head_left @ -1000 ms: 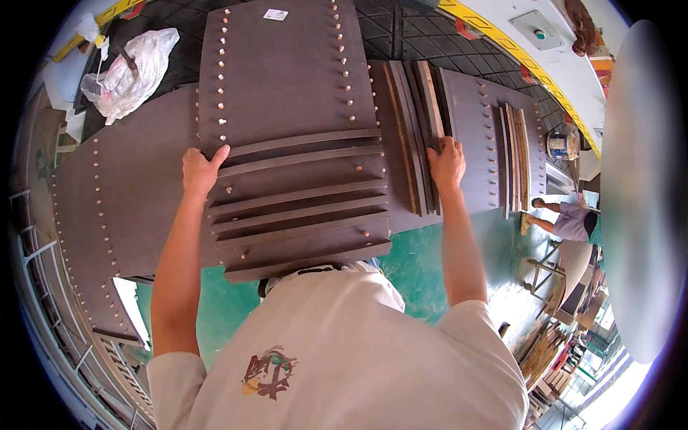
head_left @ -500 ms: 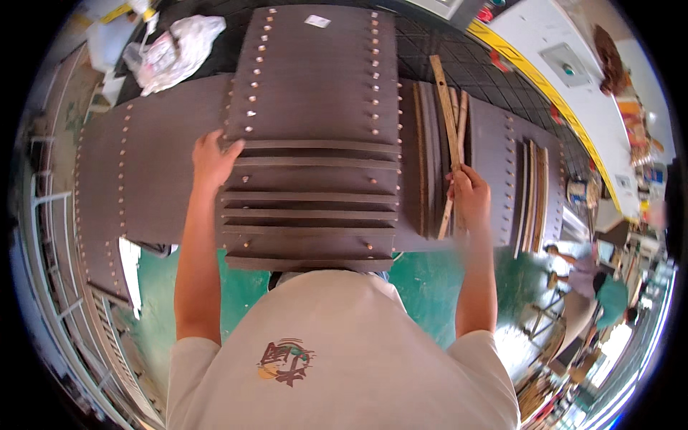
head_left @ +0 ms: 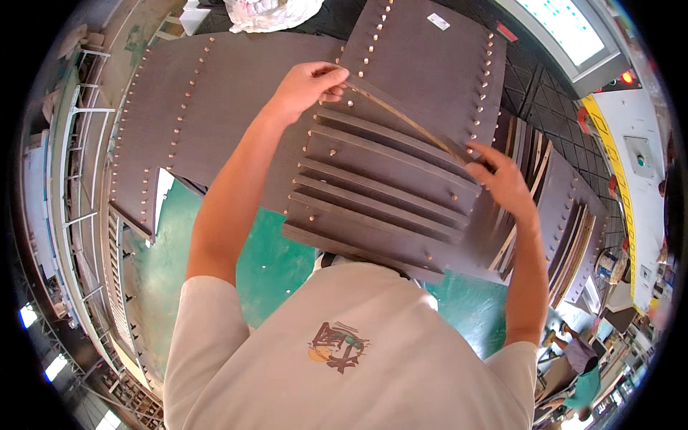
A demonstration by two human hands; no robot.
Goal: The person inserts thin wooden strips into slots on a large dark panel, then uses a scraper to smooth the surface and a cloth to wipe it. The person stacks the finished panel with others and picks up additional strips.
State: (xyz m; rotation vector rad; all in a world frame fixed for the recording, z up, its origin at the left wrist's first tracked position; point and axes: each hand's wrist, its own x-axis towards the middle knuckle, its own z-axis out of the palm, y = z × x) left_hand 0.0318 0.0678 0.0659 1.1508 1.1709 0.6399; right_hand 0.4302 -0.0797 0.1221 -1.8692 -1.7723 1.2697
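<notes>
Gripping a thin strip (head_left: 405, 117), both hands (head_left: 309, 89) (head_left: 503, 179) over brown panels (head_left: 419, 64), one small white label (head_left: 438, 21) unreadable

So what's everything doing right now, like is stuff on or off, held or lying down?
Left hand: pinching one end of the loose strip
Right hand: at its other end, fingers around it
Loose strip: held up, slanting
Other strips: lying in a row, with gaps
Pegs: sticking up
White bag: crumpled
Screen: lit
Red light: glowing
</notes>
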